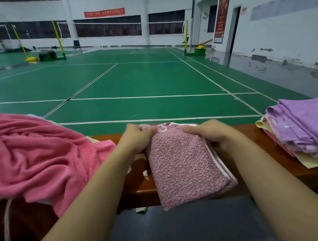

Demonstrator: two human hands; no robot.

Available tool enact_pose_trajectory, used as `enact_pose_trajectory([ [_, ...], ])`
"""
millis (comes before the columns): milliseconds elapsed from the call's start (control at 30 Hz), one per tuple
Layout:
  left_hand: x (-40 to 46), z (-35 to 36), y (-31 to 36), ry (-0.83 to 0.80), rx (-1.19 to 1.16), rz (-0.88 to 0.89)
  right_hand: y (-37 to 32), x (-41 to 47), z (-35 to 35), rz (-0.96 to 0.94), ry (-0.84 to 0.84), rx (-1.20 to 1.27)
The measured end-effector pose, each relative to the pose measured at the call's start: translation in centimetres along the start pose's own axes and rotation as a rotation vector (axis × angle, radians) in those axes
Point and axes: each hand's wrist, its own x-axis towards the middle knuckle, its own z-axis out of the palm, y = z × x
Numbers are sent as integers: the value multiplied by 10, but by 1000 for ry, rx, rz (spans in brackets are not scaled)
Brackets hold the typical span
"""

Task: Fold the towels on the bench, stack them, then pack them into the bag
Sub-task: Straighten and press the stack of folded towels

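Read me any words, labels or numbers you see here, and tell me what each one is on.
Nothing can be read.
Red banner on the far wall: pale lettering, too blurred.
Tall red poster by the doorway: text too small.
Small tag on the purple towel: blurred.
Pink towel under both hands: a red and white pattern, no clear letters.

Under your grips lies a mottled pink towel (185, 162) of coarse, nubby terry cloth, matt, with a smoother woven stripe along its right edge. The table (138, 181) beneath it is reddish-brown wood with a glossy varnish that catches light. Left of the mottled towel, the crumpled pink towel (32, 156) looks soft, fleecy and matt. To its right, the lilac towel (306, 121) topping the stack is smooth, fine-napped cloth. Beyond, the green court floor (131, 80) shows a slight sheen.
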Motion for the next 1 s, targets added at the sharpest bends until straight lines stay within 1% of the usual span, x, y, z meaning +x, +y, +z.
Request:
enact_pose_trajectory([
  [100,-3,-8,12,70,-215,43,-8,-6,-10,-75,-44,256],
  [200,-3,-18,20,149,-313,180,-13,-5,-13,-200,-27,403],
  [300,-6,-26,24,259,-313,350,-22,-7,-11,-440,166,407],
  [333,-9,-28,26,267,-333,412,-24,-10,-10,-511,211,420],
  [433,-14,-33,30,259,-391,565,-32,-22,-6,-629,258,514],
  [500,-15,-36,30,259,-372,624,-34,-26,-4,-668,272,502],
  [533,-15,-38,29,256,-350,645,-34,-27,-4,-681,253,499],
  [600,-16,-41,28,219,-310,677,-33,-28,-3,-693,170,524],
  [733,-17,-45,29,94,-235,693,-32,-28,-4,-682,-4,542],
  [800,-16,-42,28,102,-120,671,-32,-27,-2,-633,-13,533],
  [867,-14,-37,25,124,-36,641,-32,-22,-1,-569,27,489],
  [933,-11,-31,21,106,14,569,-31,-18,1,-486,32,409],
  [1000,-8,-26,15,57,92,467,-24,-13,4,-369,-26,326],
])
